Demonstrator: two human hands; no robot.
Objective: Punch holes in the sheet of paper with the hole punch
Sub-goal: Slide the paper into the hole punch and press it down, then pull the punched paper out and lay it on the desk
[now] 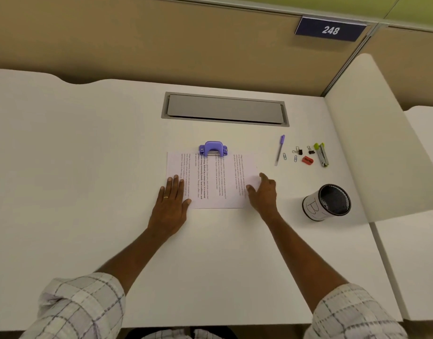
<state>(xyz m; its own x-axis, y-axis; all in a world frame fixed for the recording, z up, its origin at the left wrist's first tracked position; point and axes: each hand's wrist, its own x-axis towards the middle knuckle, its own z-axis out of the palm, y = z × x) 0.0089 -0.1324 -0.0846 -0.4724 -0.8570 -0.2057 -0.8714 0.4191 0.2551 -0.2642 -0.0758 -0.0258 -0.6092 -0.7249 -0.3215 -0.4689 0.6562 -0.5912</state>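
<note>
We see left hand (172,199) flat, fingers straight, grip open, pressing near-left corner of sheet of paper (218,182). Right hand (263,192) loose, grip open, fingertips touching sheet's right edge; slightly blurred. Sheet lies mid-table (88,167), printed text running sideways, too small for us to read. Purple hole punch (213,149) sits at sheet's far edge, edge tucked into it. Right of sheet: purple pen (280,149), paper clips (284,156), binder clips (298,151), red sharpener (307,159), stapler (322,154). Near-right: mesh cup (327,201), label handwritten "B". Far partition sign (330,30): "248".
</note>
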